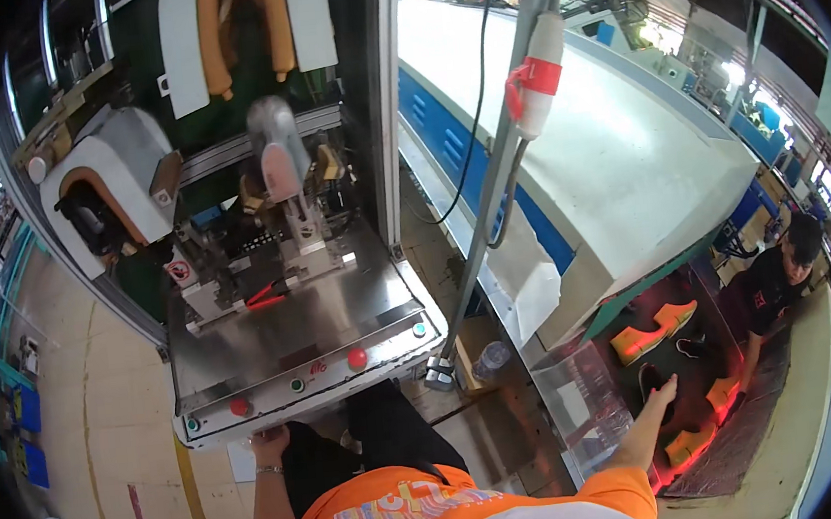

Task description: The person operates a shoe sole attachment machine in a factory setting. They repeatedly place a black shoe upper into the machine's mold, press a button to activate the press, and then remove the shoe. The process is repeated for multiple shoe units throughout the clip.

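Nearby, yellow shoes (pixel 651 329) crowd conveyor (pixel 747 428).

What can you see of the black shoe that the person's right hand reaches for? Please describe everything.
The black shoe is small and dark, lying flat on the conveyor that glows red under a clear hood. It looks matte, but its material cannot be told. The right hand covers its near end, fingers spread; whether it grips is unclear. Orange shoes lie around it, apart from it.
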Tool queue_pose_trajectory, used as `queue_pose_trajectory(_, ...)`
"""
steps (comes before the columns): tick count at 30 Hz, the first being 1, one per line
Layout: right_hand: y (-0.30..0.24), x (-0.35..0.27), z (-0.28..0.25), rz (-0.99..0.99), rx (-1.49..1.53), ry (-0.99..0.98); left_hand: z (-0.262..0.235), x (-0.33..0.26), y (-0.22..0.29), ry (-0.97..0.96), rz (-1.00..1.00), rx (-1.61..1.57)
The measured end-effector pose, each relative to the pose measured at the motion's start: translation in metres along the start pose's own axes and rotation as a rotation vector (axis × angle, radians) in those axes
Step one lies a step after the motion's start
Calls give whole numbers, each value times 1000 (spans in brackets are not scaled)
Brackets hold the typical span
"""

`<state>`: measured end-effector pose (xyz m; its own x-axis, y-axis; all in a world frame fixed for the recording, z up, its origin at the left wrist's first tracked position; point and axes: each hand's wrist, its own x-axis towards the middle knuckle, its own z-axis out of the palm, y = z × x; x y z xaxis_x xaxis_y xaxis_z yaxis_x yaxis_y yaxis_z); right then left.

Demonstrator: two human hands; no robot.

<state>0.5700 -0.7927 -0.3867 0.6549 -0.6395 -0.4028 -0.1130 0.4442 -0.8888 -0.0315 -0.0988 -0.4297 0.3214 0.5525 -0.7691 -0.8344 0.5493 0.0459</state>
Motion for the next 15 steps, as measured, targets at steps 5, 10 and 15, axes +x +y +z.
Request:
queue_pose_trajectory(5, -82, -75, -63, 28, -93, -399, 46, -82, -106, 88, -465, 285)
queue_pose_trajectory(10, -167, -301, -33, -182, -286, -957, 72, -171, -217, -376, -1099, 541)
queue_pose_trajectory(15, -225, -437, -43, -544, -328, -1470, 105, -248, -291, -1147, -1300, 885)
